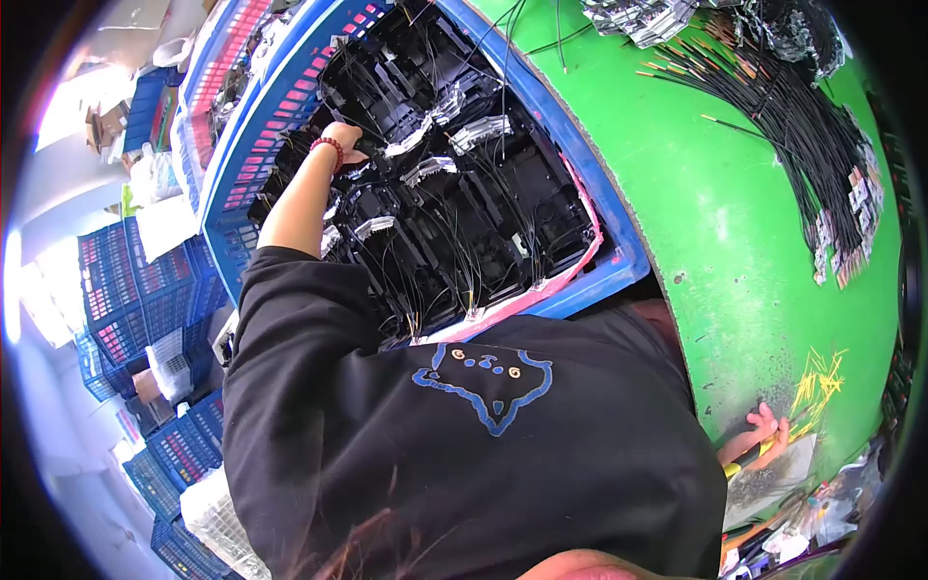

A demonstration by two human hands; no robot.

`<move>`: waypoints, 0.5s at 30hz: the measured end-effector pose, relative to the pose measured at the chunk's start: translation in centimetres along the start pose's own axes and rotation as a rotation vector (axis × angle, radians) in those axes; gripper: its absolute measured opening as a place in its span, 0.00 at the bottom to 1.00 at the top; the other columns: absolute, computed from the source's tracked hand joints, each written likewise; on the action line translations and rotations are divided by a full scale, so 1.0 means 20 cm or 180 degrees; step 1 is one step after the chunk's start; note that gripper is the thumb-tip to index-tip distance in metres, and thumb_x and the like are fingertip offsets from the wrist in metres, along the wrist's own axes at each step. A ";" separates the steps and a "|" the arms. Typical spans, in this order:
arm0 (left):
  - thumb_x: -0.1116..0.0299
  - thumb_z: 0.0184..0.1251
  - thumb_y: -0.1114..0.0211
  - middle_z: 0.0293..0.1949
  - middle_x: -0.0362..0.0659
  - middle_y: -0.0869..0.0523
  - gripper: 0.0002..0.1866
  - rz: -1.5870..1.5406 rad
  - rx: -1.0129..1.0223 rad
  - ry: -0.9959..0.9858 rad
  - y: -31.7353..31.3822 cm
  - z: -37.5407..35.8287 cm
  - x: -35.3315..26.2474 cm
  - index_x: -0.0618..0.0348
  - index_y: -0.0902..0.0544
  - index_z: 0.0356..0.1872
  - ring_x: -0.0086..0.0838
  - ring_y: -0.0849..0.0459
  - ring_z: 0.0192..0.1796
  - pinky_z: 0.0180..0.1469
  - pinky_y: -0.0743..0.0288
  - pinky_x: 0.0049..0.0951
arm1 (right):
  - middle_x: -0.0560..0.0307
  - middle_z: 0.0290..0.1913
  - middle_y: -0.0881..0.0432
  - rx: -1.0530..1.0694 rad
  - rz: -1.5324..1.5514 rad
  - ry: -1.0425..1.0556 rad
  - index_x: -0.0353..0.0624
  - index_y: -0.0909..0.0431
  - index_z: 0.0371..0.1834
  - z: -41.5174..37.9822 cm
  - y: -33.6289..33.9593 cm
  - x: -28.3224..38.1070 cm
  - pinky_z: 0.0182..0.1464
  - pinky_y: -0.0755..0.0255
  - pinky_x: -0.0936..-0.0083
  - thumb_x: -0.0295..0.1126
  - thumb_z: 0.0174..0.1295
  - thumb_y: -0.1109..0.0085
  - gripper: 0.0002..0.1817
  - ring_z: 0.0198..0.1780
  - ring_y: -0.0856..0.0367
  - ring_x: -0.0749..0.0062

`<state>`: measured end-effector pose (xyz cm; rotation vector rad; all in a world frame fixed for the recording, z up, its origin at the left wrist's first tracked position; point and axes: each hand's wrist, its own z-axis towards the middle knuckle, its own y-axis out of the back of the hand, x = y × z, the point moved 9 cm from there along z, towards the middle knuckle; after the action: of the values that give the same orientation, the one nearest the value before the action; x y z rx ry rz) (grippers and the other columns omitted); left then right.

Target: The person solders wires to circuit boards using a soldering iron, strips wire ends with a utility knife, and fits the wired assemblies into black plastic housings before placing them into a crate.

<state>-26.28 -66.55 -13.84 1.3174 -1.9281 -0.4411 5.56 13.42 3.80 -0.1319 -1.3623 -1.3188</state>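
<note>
My left hand, with a red bead bracelet at the wrist, reaches into the far left part of a blue plastic crate. Its fingers curl down among black plastic housings that carry thin black wires and silvery labels; what they grip is hidden. On the right, my right hand rests low over the green table. It is closed around a tool with yellow-and-black handles, whose working end I cannot make out. Beside it lies a loose heap of thin yellow strips.
A bundle of black cables with labelled ends lies on the table's far right. Pink-and-white lining runs along the crate's near rim. Another crate stands beyond it. Stacked blue crates stand on the left.
</note>
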 end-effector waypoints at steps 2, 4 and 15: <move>0.49 0.42 0.26 0.42 0.54 0.15 0.28 0.0321 0.0053 -0.0195 -0.06 0.08 0.02 0.62 0.16 0.39 0.45 0.16 0.46 0.51 0.22 0.37 | 0.44 0.35 0.17 -0.0027 0.0026 0.0027 0.33 0.32 0.51 0.01 0.00 -0.01 0.34 0.29 0.76 0.29 0.68 0.53 0.12 0.28 0.27 0.71; 0.42 0.37 0.25 0.45 0.49 0.15 0.33 0.0548 -0.0015 -0.0036 -0.24 0.24 0.08 0.56 0.15 0.43 0.41 0.16 0.48 0.53 0.23 0.34 | 0.44 0.35 0.17 0.0039 0.0043 0.0164 0.34 0.32 0.51 0.00 0.00 0.00 0.33 0.30 0.77 0.29 0.68 0.52 0.12 0.28 0.28 0.72; 0.53 0.52 0.36 0.39 0.53 0.15 0.23 -0.1878 -0.1867 0.0088 0.81 -0.35 -0.52 0.54 0.19 0.47 0.46 0.16 0.45 0.47 0.23 0.41 | 0.44 0.35 0.18 0.0086 0.0029 0.0070 0.34 0.32 0.51 0.01 0.00 -0.03 0.31 0.30 0.79 0.28 0.68 0.53 0.12 0.26 0.28 0.72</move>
<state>-29.59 -49.61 -2.78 1.4399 -1.2049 -1.1675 5.67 13.85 3.37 -0.1049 -1.3591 -1.2901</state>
